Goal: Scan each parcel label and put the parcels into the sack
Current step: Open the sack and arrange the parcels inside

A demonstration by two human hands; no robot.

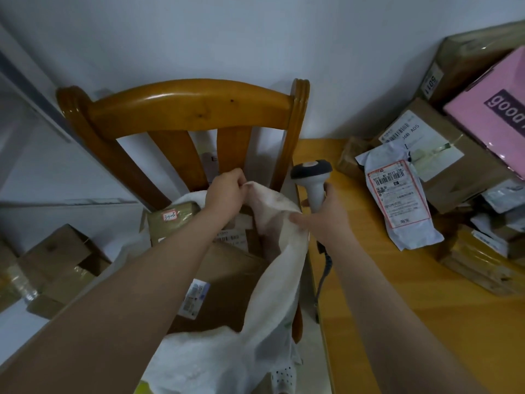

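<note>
Left hand (224, 191) is gripping the far rim of the white sack (272, 265) on the chair (193, 106). Boxes (227, 280) are lying inside it, presumably scanned. Right hand (326, 220) is clutching the scanner (312, 177), one finger touching the sack's edge. Far right, a parcel heap (397, 200) is waiting on the counter (397, 308). Likely midway.
</note>
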